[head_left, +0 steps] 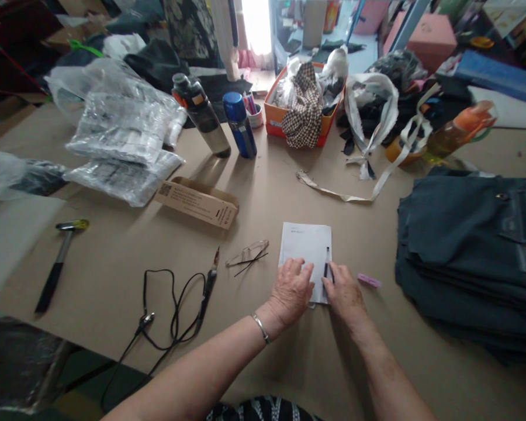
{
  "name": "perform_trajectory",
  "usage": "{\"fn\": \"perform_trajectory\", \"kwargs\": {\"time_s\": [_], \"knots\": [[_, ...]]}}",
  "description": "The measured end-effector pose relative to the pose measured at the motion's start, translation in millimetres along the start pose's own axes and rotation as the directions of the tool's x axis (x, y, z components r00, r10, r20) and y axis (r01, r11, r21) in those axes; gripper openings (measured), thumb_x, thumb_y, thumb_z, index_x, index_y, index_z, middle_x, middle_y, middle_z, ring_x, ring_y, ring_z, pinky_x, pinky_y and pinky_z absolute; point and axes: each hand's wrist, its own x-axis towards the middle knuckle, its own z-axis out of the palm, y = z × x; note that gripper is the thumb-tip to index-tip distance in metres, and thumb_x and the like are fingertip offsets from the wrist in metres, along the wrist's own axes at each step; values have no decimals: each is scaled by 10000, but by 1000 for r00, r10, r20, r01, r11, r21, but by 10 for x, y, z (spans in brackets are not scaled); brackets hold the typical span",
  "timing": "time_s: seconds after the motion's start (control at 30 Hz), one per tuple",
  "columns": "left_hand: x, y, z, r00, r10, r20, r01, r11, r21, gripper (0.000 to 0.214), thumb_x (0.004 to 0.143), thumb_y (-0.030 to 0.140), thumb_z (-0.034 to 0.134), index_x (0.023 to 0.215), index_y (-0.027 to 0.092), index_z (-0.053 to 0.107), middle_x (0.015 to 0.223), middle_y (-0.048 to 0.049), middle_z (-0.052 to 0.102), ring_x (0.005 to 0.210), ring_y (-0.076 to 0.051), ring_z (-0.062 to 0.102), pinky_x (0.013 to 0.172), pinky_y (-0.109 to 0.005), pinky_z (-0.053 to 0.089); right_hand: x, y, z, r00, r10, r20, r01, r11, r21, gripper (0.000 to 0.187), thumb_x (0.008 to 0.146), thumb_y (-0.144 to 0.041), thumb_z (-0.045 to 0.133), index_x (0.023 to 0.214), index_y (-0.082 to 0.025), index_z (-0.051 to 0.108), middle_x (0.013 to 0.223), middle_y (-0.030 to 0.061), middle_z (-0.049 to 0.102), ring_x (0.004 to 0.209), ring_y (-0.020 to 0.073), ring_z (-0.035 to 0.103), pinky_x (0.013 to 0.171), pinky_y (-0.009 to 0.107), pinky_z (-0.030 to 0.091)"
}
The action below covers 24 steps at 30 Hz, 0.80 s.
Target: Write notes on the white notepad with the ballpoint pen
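Note:
A white sheet or small pad of paper (304, 242) lies on the table in front of me, with a few faint marks near its top. My left hand (291, 286) rests on its lower part, fingers spread. Along the paper's right side is a dark pen (326, 262), lying roughly parallel to that edge. The thumb and fingers of my right hand (345, 292) are closed on the pen's lower part. Just right of that hand is a small purple clip-like piece (369, 280). Folded eyeglasses (248, 255) sit left of the paper.
A soldering iron (208, 286) with a looped black cord and a hammer (61, 263) lie left. Farther back stand an open cardboard box (197, 204), two bottles and an orange box (276, 126) of fabric. Dark folded fabric (456, 234) is stacked at right.

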Motion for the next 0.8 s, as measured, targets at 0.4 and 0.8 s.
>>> {"fn": "perform_trajectory", "kwargs": {"time_s": [0.4, 0.8], "knots": [[-99, 176, 397, 957, 218, 193, -245, 961, 127, 772, 797, 452, 639, 1407, 79, 347, 1346, -177, 479, 1216, -393, 431, 983, -494, 409, -165, 897, -429, 979, -36, -201, 6, 989, -147, 408, 920, -387, 425, 1203, -136, 579, 1187, 134, 581, 1052, 282, 527, 916, 412, 457], [-116, 131, 252, 923, 347, 165, -384, 860, 337, 400, 907, 163, 373, 1281, 59, 472, 1189, -189, 528, 1011, -284, 536, 811, -413, 456, -142, 1272, -141, 977, -200, -77, 190, 974, -122, 518, 974, -493, 222, 1099, -207, 636, 988, 99, 641, 912, 232, 606, 794, 351, 467]]}}
